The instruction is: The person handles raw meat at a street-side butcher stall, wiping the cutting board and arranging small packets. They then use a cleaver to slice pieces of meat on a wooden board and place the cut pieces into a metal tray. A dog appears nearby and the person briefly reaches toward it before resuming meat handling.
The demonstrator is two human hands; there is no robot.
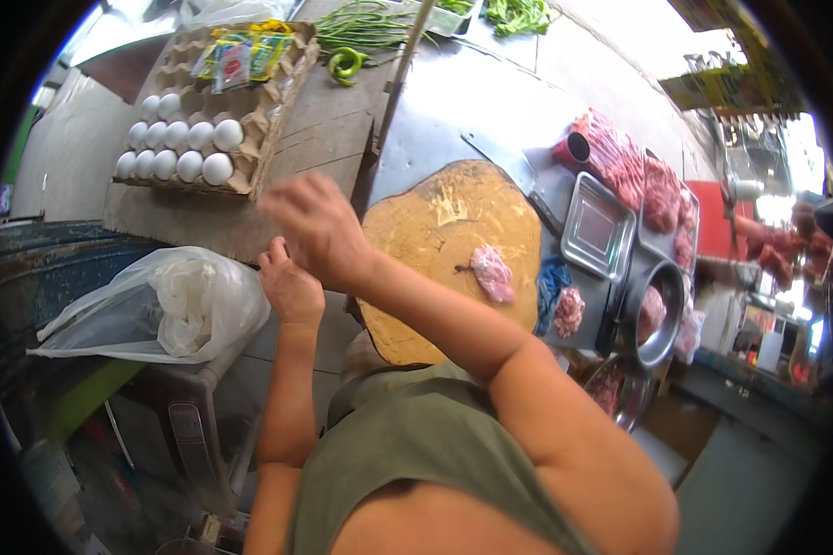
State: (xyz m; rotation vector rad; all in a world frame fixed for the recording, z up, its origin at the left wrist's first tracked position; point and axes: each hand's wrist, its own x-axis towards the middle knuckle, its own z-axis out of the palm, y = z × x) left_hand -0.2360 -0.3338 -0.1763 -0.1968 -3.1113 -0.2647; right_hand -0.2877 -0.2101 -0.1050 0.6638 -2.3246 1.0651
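My left hand is curled with its fingers bent, right beside a translucent white plastic bag. Whether it grips the bag's edge or something small is hidden. My right hand is raised just above and partly over the left one, its fingers smeared by motion. More thin crumpled plastic shows inside the bag, which lies on a stool. To the right of my hands, a round wooden chopping block bears one piece of pale pink raw meat.
An egg tray with white eggs and colourful packets stands far left. Green beans lie beyond. On the metal table are a knife, a steel tray, a raw meat slab and a steel bowl.
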